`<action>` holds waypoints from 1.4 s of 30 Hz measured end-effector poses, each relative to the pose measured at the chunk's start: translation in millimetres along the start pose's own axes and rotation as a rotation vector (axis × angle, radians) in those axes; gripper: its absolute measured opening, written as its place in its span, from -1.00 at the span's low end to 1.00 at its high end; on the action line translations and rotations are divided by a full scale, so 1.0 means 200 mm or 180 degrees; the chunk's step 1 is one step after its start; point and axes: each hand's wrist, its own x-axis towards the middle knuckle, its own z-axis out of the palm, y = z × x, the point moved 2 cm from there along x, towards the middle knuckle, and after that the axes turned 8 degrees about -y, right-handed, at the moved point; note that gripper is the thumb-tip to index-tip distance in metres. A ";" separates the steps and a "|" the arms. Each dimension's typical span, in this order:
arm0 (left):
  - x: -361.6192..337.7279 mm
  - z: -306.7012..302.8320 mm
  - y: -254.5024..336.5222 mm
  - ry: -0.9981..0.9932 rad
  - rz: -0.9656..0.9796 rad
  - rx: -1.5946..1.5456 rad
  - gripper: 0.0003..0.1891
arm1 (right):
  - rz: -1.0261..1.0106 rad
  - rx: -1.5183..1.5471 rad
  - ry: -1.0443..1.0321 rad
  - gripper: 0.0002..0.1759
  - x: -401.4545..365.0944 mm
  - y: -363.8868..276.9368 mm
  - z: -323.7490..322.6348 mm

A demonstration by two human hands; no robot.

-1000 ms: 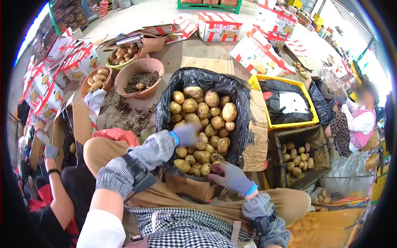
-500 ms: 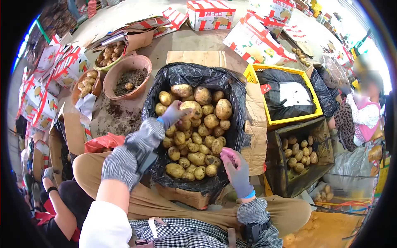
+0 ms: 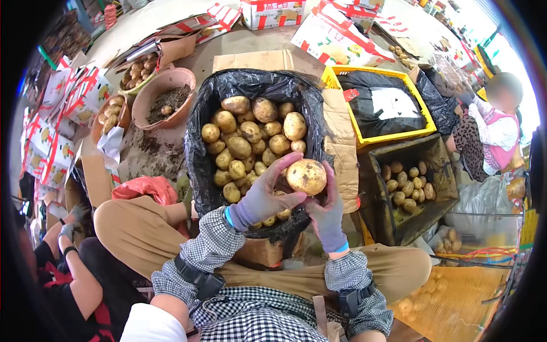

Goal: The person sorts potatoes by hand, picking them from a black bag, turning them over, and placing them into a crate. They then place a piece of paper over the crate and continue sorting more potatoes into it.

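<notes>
A large, dirt-specked potato [image 3: 306, 176] is held up between both of my gloved hands. My left hand [image 3: 266, 194] grips its left side, thumb below and fingers behind. On its right side, my right hand [image 3: 327, 211] has its fingers closed against the skin. Beneath them stands a box lined with a black plastic bag [image 3: 199, 142], filled with many loose potatoes [image 3: 240, 147] of mixed sizes. My hands cover the near right part of that pile.
Right of the box are a yellow crate [image 3: 393, 138] holding a black bag and a dark bin [image 3: 393, 219] of small potatoes. At left, a pink tub [image 3: 142, 108] holds soil and one potato. Printed cartons [image 3: 336, 34] stand behind. Other people sit at both sides.
My left hand has come from the potato pile towards me with a large potato. My right hand has risen to meet it, and both now hold it. The view has shifted slightly.
</notes>
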 end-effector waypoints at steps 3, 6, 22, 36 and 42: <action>-0.02 0.02 0.01 0.0087 0.0074 0.0192 -0.17 | -0.0280 -0.0684 0.0069 -0.13 -0.02 0.00 0.00; -0.04 0.03 0.02 -0.0033 0.0103 0.0021 -0.27 | -0.0493 -0.1344 0.0069 -0.15 -0.04 -0.04 -0.01; -0.08 0.02 0.00 0.0053 0.0052 -0.0645 -0.23 | -0.1000 -0.1676 -0.0480 -0.05 -0.06 -0.02 0.02; -0.10 -0.04 -0.09 -0.0223 0.0243 0.0089 -0.15 | -0.0686 -0.2121 -0.0399 -0.08 -0.07 -0.05 0.00; -0.09 -0.03 -0.15 -0.0048 0.0232 0.0613 -0.22 | -0.0264 -0.0719 -0.0483 -0.11 -0.06 0.02 -0.01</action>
